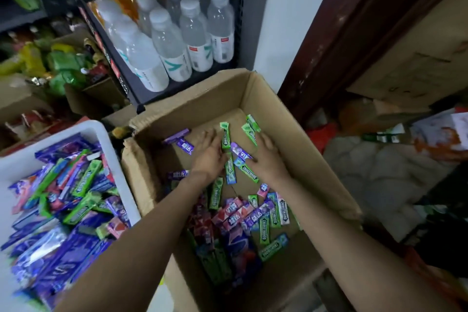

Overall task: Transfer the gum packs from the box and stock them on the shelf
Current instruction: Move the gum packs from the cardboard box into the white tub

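Here, left hand [208, 152] and right hand [266, 157] flat, fingers straight, on gum packs [229, 157] in box [291, 119].

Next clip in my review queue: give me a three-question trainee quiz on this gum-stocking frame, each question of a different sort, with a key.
1. True or false: both hands are inside the cardboard box.
2. Multiple choice: what stands on the black shelf behind the box? A) cans B) clear bottles with white caps C) jars
3. Fill in: the container left of the box, heaped with gum packs, is a white ____.

Key:
1. True. The left hand and the right hand both lie flat on loose gum packs at the box's far end.
2. B, the bottles.
3. bin.
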The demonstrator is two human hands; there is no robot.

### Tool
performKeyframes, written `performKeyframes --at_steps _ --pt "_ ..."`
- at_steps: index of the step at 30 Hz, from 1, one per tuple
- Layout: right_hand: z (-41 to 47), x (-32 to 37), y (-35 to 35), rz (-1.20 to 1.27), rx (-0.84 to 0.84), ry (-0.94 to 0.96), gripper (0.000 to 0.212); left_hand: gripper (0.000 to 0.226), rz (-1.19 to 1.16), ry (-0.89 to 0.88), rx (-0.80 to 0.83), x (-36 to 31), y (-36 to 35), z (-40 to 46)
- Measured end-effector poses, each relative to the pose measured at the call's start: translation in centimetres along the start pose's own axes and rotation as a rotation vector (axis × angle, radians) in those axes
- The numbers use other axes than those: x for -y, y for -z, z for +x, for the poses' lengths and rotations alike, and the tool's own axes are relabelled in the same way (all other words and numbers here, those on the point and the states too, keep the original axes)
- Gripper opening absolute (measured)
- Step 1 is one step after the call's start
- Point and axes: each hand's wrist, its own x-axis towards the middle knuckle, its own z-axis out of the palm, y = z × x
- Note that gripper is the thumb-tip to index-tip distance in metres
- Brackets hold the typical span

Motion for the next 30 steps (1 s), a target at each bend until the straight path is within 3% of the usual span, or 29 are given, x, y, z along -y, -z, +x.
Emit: performKeyframes --at_steps 3,6,11,14,17,23,27,30 --pt "0.6 0.0 -0.1 -0.046 -0.066 -0.002 0.073 0.064 0.084 -0.038 -0.012 0.3 -0.5 -0.1" --pt "0.7 0.4 -0.5 -0.151 -0.037 -0.019 0.062 0.06 -0.006 -0.08 -0.001 0.2 -0.7 -0.4" --pt "1.2 1.2 -1.3 -0.22 -0.172 0.034 0.045 0.04 -0.116 -0.012 -0.175 -0.3 0.0 -0.5" --pt "1.9 1.7 -1.4 -0.209 -0.16 0.029 0.043 0.055 0.021 0.156 -0.171 0.0 0.5 -0.9" --pt "2.3 1.9 -1.0 -0.174 -0.179 -0.006 0.054 0.067 0.113 0.231 -0.136 0.1 1.0 -1.3" --pt "1.9 2.2 -0.7 -0.168 -0.089 -0.057 0.045 0.062 0.051 0.246 -0.025 -1.0 1.3 -0.4" --pt "2.6 2.7 0.1 -0.191 -0.012 -0.098 0.05 0.05 0.154 0.221 -0.027 -1.6 1.6 -0.2" --pt "3.1 3.0 0.4 -0.147 0.03 -0.098 0.052 0.048 0.104 0.263 -0.032 -1.6 1.6 0.0"
